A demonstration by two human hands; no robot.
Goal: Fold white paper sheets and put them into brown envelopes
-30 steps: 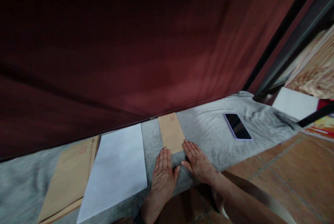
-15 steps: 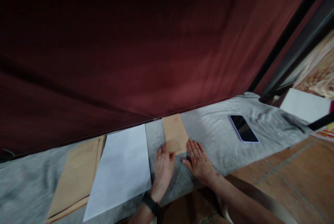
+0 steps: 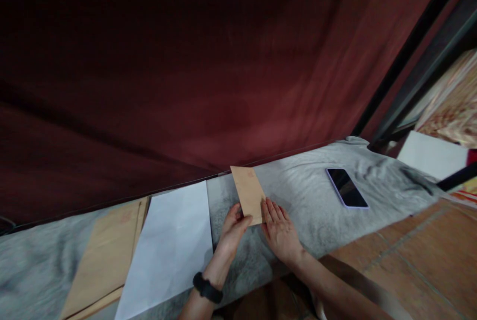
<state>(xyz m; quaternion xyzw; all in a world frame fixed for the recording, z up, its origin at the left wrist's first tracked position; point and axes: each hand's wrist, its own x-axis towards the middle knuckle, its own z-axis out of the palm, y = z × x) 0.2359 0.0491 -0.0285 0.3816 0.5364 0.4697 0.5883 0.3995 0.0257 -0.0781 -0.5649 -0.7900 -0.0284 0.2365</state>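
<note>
A small brown envelope [image 3: 248,192] is tilted up off the grey cloth [image 3: 305,191]. My left hand [image 3: 231,230] pinches its near left corner between thumb and fingers. My right hand [image 3: 279,230] lies flat with fingers together against the envelope's near right edge, palm down on the cloth. A black band sits on my left wrist [image 3: 205,287].
A white sheet [image 3: 169,245] lies left of my hands, beside a stack of larger brown envelopes [image 3: 102,255]. A phone [image 3: 346,188] rests screen-up on the cloth to the right. A dark red curtain [image 3: 186,76] hangs behind. Tiled floor [image 3: 421,255] at lower right.
My left hand went from lying flat at the envelope's near end to gripping its corner and lifting it. My right hand stayed flat beside it. The view shifted slightly.
</note>
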